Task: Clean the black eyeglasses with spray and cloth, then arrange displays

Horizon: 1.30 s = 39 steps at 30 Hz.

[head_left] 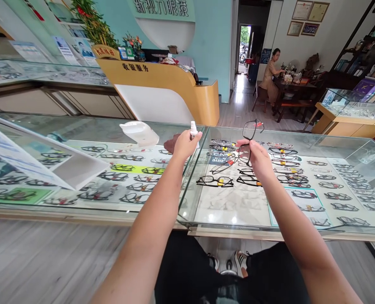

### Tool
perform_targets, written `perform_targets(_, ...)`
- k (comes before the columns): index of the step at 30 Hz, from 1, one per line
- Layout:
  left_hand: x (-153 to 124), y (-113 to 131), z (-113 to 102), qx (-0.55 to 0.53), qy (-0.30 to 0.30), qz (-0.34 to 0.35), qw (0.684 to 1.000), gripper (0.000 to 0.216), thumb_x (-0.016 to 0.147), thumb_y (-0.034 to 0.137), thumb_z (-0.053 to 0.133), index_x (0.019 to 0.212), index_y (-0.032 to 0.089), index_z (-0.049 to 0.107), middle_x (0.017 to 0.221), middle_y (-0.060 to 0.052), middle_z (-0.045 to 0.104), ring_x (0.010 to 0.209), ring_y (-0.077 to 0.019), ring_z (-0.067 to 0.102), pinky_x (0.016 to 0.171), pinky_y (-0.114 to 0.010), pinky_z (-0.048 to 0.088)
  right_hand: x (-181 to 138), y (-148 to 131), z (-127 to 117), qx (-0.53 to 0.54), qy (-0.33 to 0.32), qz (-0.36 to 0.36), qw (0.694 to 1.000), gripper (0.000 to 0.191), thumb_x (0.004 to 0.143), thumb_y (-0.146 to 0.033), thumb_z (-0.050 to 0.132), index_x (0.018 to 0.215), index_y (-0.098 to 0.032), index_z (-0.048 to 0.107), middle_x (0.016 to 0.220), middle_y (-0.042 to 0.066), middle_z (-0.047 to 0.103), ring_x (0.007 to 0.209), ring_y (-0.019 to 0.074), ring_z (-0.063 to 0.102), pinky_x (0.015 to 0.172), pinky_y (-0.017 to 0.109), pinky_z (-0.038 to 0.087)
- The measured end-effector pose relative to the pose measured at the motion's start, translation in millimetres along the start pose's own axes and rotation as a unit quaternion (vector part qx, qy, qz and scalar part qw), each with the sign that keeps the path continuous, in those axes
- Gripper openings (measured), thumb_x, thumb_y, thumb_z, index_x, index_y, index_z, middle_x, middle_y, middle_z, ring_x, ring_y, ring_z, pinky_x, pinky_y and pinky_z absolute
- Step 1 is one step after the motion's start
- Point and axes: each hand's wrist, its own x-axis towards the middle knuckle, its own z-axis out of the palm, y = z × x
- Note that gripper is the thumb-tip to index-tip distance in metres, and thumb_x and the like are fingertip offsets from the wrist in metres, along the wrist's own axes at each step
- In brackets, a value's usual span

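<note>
My left hand (184,144) is closed around a small spray bottle with a white cap (193,127), near the seam between two glass counters. Beside that hand, partly behind it, lies a brown cloth (171,144). Farther left on the glass rests a translucent white plastic container (140,132). Between the fingertips of my right hand (257,157) is a pair of dark-framed eyeglasses (248,130), held up on end above the right counter. A red tag shows on the upper lens, and the temples stick out to the sides.
Rows of eyeglasses (215,181) fill the glass display counter (231,217). A white sign stand (79,169) stands at left. Behind are a yellow reception desk (162,74), a person (270,78) seated at a dark table (288,88), and another display case (352,120).
</note>
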Motion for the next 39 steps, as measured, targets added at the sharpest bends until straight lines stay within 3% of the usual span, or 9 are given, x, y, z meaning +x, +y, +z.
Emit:
perform_targets(9,5,-18,15,0.102,-0.033,-0.026,0.994,0.03,0.091,0.05,0.064,0.083,0.021,0.063,0.091,-0.011,0.072,0.095,-0.0311,0.068,0.085,-0.038,0.047,1,3,-1,-0.011,-0.013,-0.001,1.0,0.051,0.092,-0.072,0.065,0.103,-0.025,0.08,0.111,0.006,0.077,0.099,0.0219,0.07,0.089,0.035,0.059)
perform_targets(15,4,-17,18,0.126,-0.035,-0.036,0.991,0.031,0.088,0.051,0.07,0.094,0.02,0.068,0.107,-0.014,0.073,0.109,-0.0332,0.068,0.098,-0.041,0.051,0,1,0,0.003,-0.014,-0.002,1.0,0.049,0.091,-0.071,0.067,0.1,-0.025,0.08,0.106,0.006,0.077,0.099,0.021,0.069,0.089,0.034,0.058)
perform_targets(19,-1,-3,-1,0.119,0.109,-0.049,0.986,0.048,0.089,0.056,0.07,0.118,0.019,0.065,0.13,-0.02,0.064,0.122,-0.0364,0.064,0.109,-0.05,0.05,0,-1,1,0.01,-0.01,-0.004,1.0,0.047,0.09,-0.07,0.068,0.099,-0.025,0.08,0.106,0.005,0.077,0.099,0.0206,0.069,0.087,0.032,0.058)
perform_targets(21,-7,9,-12,0.098,0.232,-0.008,0.968,0.042,0.092,0.05,0.068,0.12,0.019,0.064,0.13,-0.019,0.061,0.12,-0.035,0.064,0.109,-0.05,0.05,0,-3,0,0.005,-0.005,-0.004,1.0,0.048,0.091,-0.07,0.067,0.102,-0.025,0.08,0.106,0.005,0.077,0.098,0.0206,0.07,0.087,0.033,0.058)
perform_targets(23,-16,25,-18,0.082,0.282,0.06,0.954,0.031,0.095,0.042,0.064,0.115,0.019,0.067,0.125,-0.016,0.061,0.114,-0.0315,0.065,0.105,-0.047,0.051,1,-4,-1,0.005,-0.001,-0.005,1.0,0.048,0.091,-0.07,0.067,0.103,-0.025,0.08,0.106,0.005,0.077,0.098,0.0203,0.07,0.088,0.033,0.058)
perform_targets(25,-27,40,-17,0.084,0.205,0.121,0.968,0.025,0.096,0.042,0.062,0.104,0.021,0.072,0.112,-0.011,0.064,0.103,-0.0275,0.066,0.094,-0.041,0.053,1,-5,-3,0.01,0.002,-0.006,1.0,0.047,0.091,-0.069,0.067,0.103,-0.026,0.08,0.108,0.005,0.077,0.096,0.0197,0.07,0.087,0.032,0.058)
perform_targets(27,-39,52,-8,0.118,0.027,0.168,0.978,0.025,0.095,0.045,0.062,0.094,0.023,0.076,0.099,-0.007,0.066,0.091,-0.0244,0.067,0.082,-0.037,0.052,1,-6,-4,0.014,0.005,-0.007,1.0,0.046,0.091,-0.069,0.067,0.102,-0.026,0.08,0.109,0.005,0.078,0.096,0.0196,0.07,0.086,0.032,0.058)
perform_targets(30,-53,61,11,0.188,-0.197,0.199,0.941,0.022,0.093,0.044,0.066,0.092,0.027,0.079,0.098,-0.004,0.073,0.091,-0.0231,0.068,0.074,-0.034,0.046,2,-6,-6,0.013,0.007,-0.008,1.0,0.045,0.091,-0.068,0.067,0.101,-0.026,0.079,0.106,0.005,0.078,0.096,0.0198,0.07,0.085,0.032,0.058)
perform_targets(39,-51,49,31,0.243,-0.26,0.176,0.918,0.014,0.087,0.037,0.072,0.089,0.029,0.083,0.099,-0.005,0.081,0.094,-0.0265,0.07,0.073,-0.031,0.045,1,-8,-3,0.017,0.006,-0.015,1.0,0.044,0.09,-0.067,0.069,0.097,-0.025,0.08,0.105,0.004,0.079,0.09,0.0178,0.069,0.084,0.031,0.058)
